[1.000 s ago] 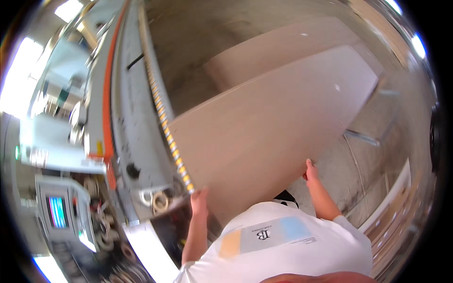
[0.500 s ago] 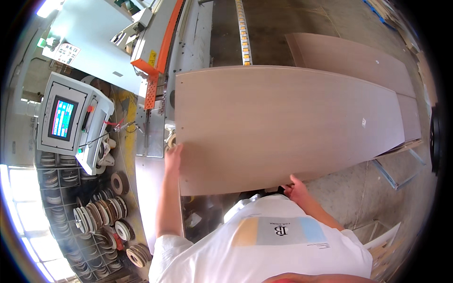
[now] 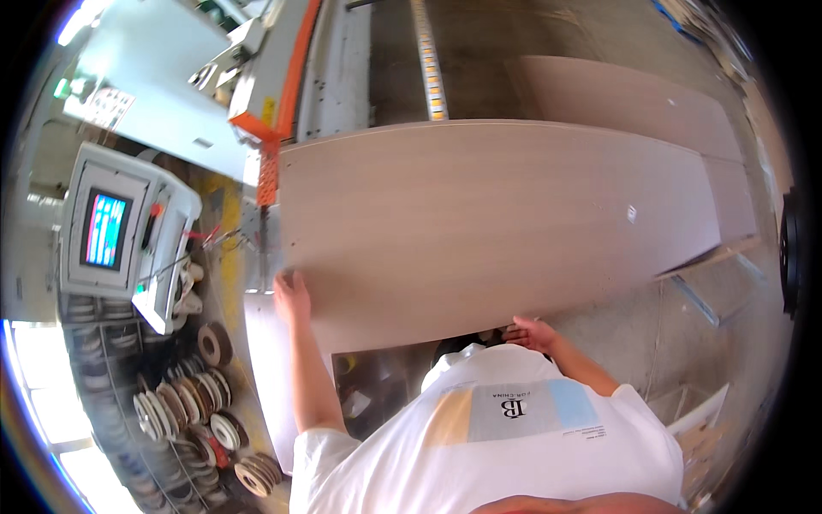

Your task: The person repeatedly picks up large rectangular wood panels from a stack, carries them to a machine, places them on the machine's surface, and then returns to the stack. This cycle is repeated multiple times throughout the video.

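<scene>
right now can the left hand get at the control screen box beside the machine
Probably not as things stand. The left hand is pressed on the corner of the big wooden board, and the screen box sits apart, farther to the left; letting go would leave the board to the right hand alone.

machine (image 3: 282, 94) left of panel (image 3: 497, 223), floor (image 3: 634, 317) right

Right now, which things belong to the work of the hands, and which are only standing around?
In the work:
- large wooden panel
- left hand at its corner
- right hand on its near edge

Only around:
- control screen
- rolls of edge tape
- second panel behind
</scene>
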A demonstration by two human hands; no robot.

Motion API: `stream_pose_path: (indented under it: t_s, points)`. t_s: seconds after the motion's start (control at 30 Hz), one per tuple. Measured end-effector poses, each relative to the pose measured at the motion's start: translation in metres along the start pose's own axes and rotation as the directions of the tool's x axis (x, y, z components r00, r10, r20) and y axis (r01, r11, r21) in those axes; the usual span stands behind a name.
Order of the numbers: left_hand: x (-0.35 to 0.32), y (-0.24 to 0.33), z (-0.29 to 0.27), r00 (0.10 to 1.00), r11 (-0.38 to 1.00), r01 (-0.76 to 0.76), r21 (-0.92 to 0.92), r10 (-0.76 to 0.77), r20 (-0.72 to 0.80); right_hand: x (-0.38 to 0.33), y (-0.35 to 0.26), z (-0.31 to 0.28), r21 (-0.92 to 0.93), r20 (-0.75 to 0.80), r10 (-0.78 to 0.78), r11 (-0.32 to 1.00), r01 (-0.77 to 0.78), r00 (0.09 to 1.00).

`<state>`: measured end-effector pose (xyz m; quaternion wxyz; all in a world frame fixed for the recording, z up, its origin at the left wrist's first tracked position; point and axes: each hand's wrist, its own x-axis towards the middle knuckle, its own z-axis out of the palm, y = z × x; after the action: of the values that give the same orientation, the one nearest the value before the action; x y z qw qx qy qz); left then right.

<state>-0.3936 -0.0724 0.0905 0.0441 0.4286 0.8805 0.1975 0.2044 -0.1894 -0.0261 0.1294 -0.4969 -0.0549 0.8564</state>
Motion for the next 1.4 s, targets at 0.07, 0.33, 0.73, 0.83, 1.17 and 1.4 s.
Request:
stream_pose_path:
  t_s: [0.07, 0.33, 0.73, 0.83, 1.17, 1.4]
  points:
    - [-0.025, 0.013, 0.001, 0.915, 0.883, -0.269, 0.385, 0.359, -0.185, -0.015, 0.005, -0.038, 0.059, -0.186, -0.027, 0.998, 0.039, 0.982]
    - [-0.182, 0.109, 0.045, 0.798, 0.758, -0.576, 0.306, 0.603, 0.005, -0.078, 0.0, -0.219, 0.118, -0.66, -0.212, 0.918, 0.378, 0.721]
    - [-0.252, 0.201, 0.083, 0.968, 0.86, -0.246, 0.448, 0.238, 0.076, -0.079, -0.097, -0.498, 0.425, -0.737, -0.23, 0.572, 0.701, 0.635]
    - [-0.252, 0.199, 0.102, 0.987, 0.849, -0.162, 0.503, 0.147, 0.069, -0.084, -0.113, -0.506, 0.507, -0.686, -0.273, 0.485, 0.713, 0.674]
    - [-0.276, 0.212, 0.105, 0.989, 0.87, -0.117, 0.479, 0.145, -0.022, -0.136, -0.134, -0.487, 0.525, -0.681, -0.094, 0.63, 0.573, 0.727]
    - [-0.261, 0.213, 0.093, 0.98, 0.894, -0.147, 0.424, 0.19, -0.062, -0.171, -0.149, -0.453, 0.493, -0.699, -0.072, 0.672, 0.553, 0.711]
